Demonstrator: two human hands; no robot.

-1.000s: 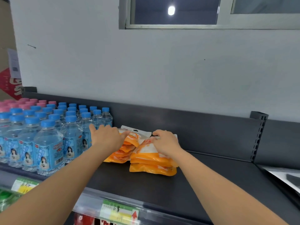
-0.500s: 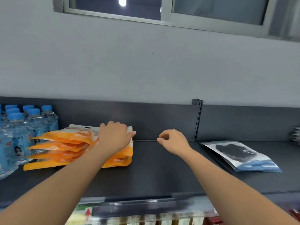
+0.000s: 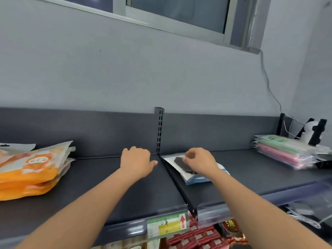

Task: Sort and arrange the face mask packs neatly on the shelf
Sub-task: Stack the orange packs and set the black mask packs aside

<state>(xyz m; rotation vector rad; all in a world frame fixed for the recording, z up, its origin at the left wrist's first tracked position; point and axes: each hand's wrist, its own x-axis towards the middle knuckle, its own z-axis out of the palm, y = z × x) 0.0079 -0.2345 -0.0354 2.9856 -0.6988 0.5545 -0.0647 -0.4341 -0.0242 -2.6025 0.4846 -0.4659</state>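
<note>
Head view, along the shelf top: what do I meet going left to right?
From the left: stack of orange packs, left hand, slotted shelf post, right hand, stack of pink and green packs. The black mask pack overlaps the right hand, so it is left out.

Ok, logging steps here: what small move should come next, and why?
Probably the right hand pinches the black mask pack and lifts it: its curled fingers sit right over the pack, which lies alone and askew beside the divider, away from the orange stack.

Right hand [image 3: 199,161] covers part of the black mask pack [image 3: 179,163]; orange packs [image 3: 27,173] cropped.
</note>
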